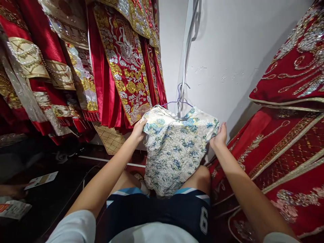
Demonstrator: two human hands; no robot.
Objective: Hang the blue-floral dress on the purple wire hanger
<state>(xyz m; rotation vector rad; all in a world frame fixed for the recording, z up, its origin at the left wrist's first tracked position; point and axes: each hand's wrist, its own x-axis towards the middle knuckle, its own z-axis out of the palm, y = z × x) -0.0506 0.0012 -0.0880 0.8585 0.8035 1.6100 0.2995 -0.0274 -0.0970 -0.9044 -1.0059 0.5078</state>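
Note:
A cream blouse (174,152) with blue and yellow flowers hangs in front of me on a purple wire hanger (178,98). Its short sleeves are spread out to both sides, and its crinkled lower part drops between my knees. My left hand (138,131) grips the sleeve on the left, thumb on top. At the opposite sleeve, my right hand (219,136) is closed on the edge, with some fingers hidden behind the cloth. The hanger's hook stands above the neckline, close to a pale vertical strip (188,40) at the wall.
Red and gold embroidered garments (126,60) hang along the left. More red beaded dresses (286,141) fill the right side. Behind the blouse rises a white wall (222,44). At lower left, another person's hand (12,190) is beside a white card (42,180) over a dark surface.

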